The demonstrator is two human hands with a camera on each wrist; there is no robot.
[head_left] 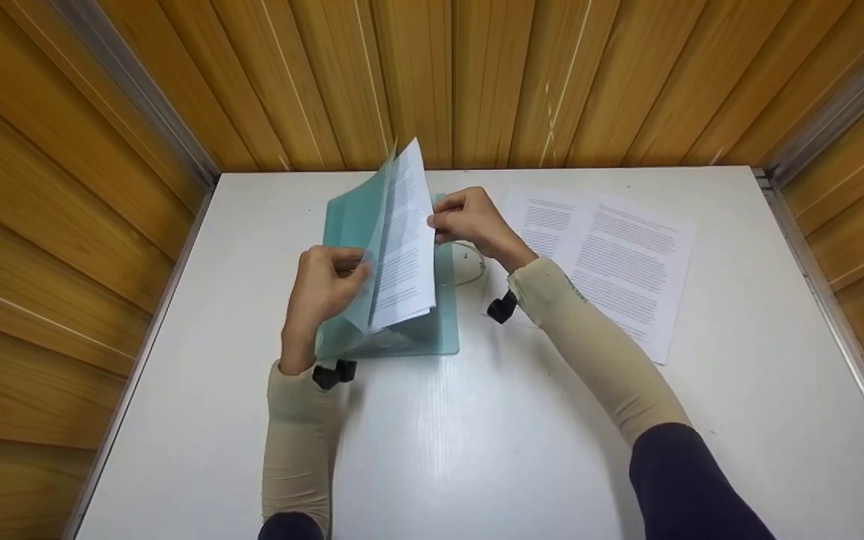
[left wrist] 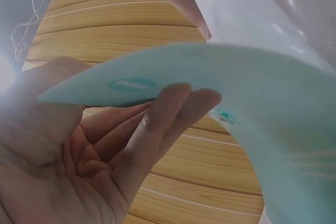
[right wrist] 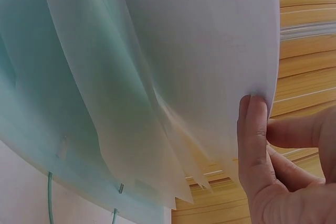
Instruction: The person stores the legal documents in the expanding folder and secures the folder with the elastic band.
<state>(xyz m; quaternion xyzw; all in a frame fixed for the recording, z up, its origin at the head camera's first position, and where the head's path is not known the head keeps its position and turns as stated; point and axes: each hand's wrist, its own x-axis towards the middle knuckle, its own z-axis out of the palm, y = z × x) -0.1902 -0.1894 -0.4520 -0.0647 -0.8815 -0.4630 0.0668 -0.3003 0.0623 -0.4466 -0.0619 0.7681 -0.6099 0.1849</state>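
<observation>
A translucent teal plastic folder [head_left: 445,322] lies on the table with its cover raised. My left hand [head_left: 323,285] grips the edge of that bent cover [left wrist: 173,72], thumb on one side and fingers on the other. Printed sheets [head_left: 406,255] stand tilted up inside the folder, right beside the raised cover. At their right edge, my right hand [head_left: 473,225] pinches the paper between thumb and fingers. In the right wrist view the pale back of the sheets [right wrist: 205,51] fans out, and the fingers [right wrist: 253,135] press flat on it near the edge.
Loose printed pages [head_left: 619,262] lie on the white table [head_left: 462,450] to the right, partly under the right forearm. A thin elastic cord [head_left: 481,262] loops out from the folder's right side. Wood-patterned panels [head_left: 492,82] wall the table's back and sides.
</observation>
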